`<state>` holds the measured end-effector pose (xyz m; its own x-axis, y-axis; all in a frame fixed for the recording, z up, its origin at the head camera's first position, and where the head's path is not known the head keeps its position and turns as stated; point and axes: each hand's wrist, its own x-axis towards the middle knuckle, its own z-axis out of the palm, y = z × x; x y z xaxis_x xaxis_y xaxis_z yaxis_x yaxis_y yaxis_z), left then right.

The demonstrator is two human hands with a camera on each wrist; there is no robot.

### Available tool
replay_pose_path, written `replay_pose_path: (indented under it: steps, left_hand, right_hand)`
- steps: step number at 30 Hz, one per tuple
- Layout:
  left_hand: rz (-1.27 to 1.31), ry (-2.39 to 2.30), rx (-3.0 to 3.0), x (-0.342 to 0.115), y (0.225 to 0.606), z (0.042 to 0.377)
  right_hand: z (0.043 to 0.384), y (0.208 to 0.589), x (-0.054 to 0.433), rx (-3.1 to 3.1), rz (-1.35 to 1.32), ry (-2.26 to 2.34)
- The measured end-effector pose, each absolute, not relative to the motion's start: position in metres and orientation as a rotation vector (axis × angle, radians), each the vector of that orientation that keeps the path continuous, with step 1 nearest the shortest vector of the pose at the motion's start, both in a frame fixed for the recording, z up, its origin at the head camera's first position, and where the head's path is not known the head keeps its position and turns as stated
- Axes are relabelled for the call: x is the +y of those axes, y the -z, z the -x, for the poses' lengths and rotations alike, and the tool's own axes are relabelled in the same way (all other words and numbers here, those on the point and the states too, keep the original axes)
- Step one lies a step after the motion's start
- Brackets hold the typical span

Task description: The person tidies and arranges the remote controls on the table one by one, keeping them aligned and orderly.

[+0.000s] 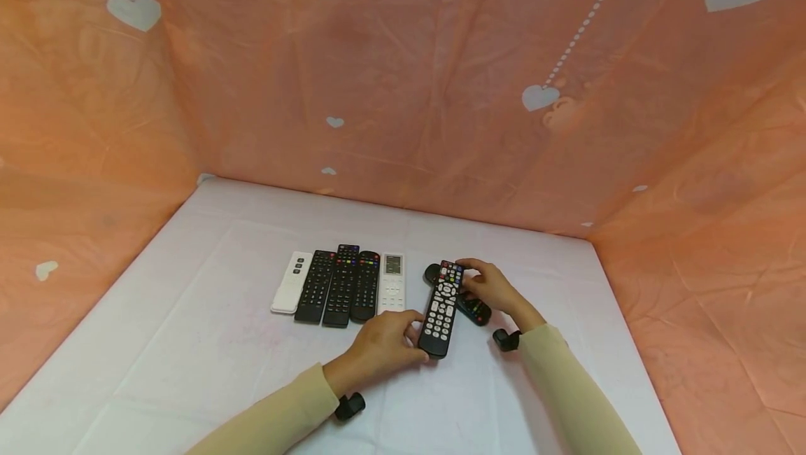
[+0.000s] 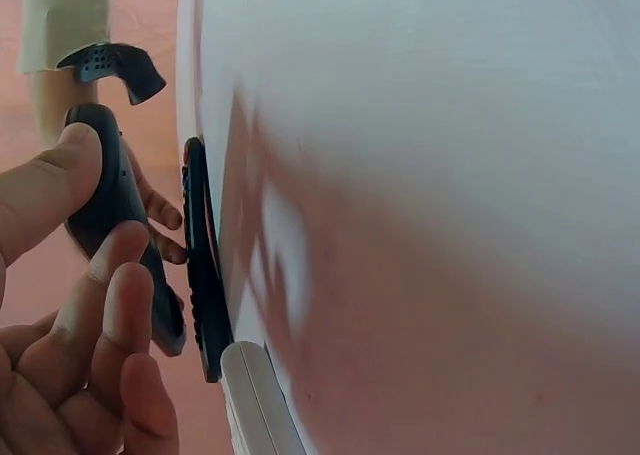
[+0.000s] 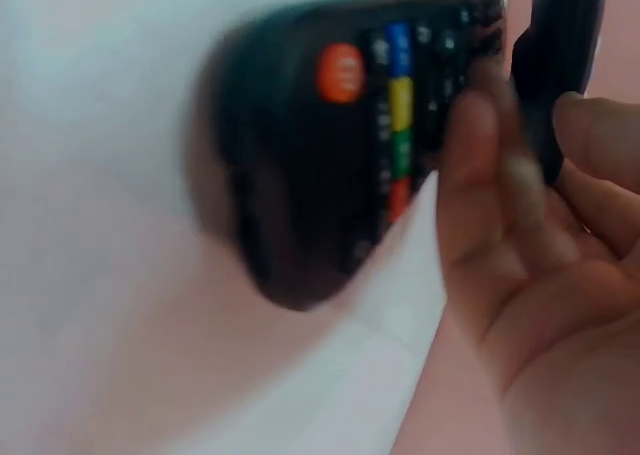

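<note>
A black remote control (image 1: pixel 441 309) with white buttons and a few coloured ones is held tilted above the table. My left hand (image 1: pixel 384 339) pinches its near end, thumb on one side and fingertips on the other. At its far end my right hand (image 1: pixel 494 287) grips the edge between thumb and fingers. Beneath it a second black remote (image 1: pixel 476 310) lies slantwise on the table, partly hidden by the held one and my right hand. The right wrist view shows this lying remote's red button and coloured keys close to my fingers, somewhat blurred.
Left of my hands, several remotes lie side by side: a slim white one (image 1: pixel 294 283), black ones such as the long one (image 1: pixel 342 287), and a white one with a screen (image 1: pixel 393 280). A white cloth (image 1: pixel 189 343) covers the table; orange curtains (image 1: pixel 378 91) enclose it.
</note>
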<state>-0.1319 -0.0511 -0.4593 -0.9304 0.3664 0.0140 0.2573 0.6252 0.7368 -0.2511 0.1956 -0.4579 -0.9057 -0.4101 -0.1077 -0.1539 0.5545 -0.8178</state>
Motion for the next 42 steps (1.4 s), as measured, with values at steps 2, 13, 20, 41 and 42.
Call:
replay_pose_path:
  steps: [2, 13, 20, 41, 42]
  left_hand:
    - [-0.509, -1.192, 2.718, -0.053, 0.46, 0.132]
    - [-0.388, -1.088, 2.906, -0.062, 0.463, 0.134]
    - [-0.292, -1.073, 2.961, -0.066, 0.462, 0.134]
    - [-0.24, -0.894, 3.039, -0.06, 0.46, 0.144]
    - [-0.242, -0.892, 3.041, -0.06, 0.46, 0.144]
  right_hand:
    - [0.254, 0.455, 0.193, 2.543, 0.507, 1.232]
    - [0.274, 0.444, 0.159, 2.668, 0.696, 1.055]
    - [0.287, 0.447, 0.134, 2.678, 0.741, 0.96]
    - [0.31, 0.453, 0.124, 2.59, 0.703, 0.933]
    - [0.31, 0.453, 0.124, 2.587, 0.704, 0.932]
